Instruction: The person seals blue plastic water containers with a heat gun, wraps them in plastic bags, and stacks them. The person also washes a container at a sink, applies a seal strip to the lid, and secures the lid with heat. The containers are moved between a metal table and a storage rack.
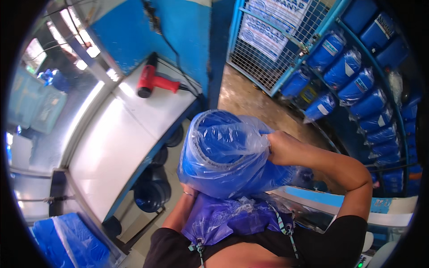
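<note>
Against my chest rests a large blue plastic water container [187,164], its round base tilted up toward me, wrapped in a clear plastic bag [231,174]. My right hand [285,147] grips the bunched plastic at the right side of the base. Low on the container's left side, my left hand [189,190] holds it from beneath; its fingers are hidden behind the container. A purple plastic apron [214,221] lies under the container, on my front.
A red heat gun [154,82] lies on the white countertop [110,134], its cord rising along the wall. Dark round bottles [150,194] stand below. Bagged blue containers [348,72] fill racks at right, beside a mesh gate [268,43]. Another wrapped blue container [70,241] is at lower left.
</note>
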The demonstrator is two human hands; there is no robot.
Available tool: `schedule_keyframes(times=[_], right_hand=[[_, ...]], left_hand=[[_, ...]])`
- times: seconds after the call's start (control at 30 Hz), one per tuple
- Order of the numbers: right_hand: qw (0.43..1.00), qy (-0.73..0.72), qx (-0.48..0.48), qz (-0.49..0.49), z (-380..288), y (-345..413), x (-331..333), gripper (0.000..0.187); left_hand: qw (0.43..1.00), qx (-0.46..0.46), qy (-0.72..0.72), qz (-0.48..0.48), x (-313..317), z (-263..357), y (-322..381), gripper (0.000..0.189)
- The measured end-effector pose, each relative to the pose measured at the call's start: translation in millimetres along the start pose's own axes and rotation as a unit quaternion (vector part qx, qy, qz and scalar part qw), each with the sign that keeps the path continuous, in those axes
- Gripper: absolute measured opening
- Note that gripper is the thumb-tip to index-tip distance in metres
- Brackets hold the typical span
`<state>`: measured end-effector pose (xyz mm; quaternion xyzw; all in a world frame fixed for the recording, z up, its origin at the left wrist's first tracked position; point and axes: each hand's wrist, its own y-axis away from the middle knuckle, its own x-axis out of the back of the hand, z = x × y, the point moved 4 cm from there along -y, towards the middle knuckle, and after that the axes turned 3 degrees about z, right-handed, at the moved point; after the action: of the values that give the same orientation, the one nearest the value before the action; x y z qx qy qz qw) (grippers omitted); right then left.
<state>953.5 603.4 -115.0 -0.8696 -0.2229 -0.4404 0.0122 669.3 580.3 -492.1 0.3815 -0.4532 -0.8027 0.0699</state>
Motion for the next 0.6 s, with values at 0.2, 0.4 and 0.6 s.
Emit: schedule_keyframes(times=[0.2, 0.4, 0.6], right_hand=[[0.990, 0.015, -0.142, -0.006, 117.5, 16.7, 53.3, 0.026], [0.951, -0.068, -0.295, 0.064, 228.9, 74.2, 86.8, 0.019], [0.929, -0.168, -0.307, 0.120, 323.6, 140.2, 98.7, 0.016]], left_hand=[[0.998, 0.061, -0.029, 0.013, -75.1, -70.9, -109.2, 0.066], [0.991, 0.083, -0.103, -0.007, -190.8, -92.8, -196.1, 0.065], [0.980, 0.103, -0.167, -0.018, -277.6, -165.1, -259.9, 0.064]])
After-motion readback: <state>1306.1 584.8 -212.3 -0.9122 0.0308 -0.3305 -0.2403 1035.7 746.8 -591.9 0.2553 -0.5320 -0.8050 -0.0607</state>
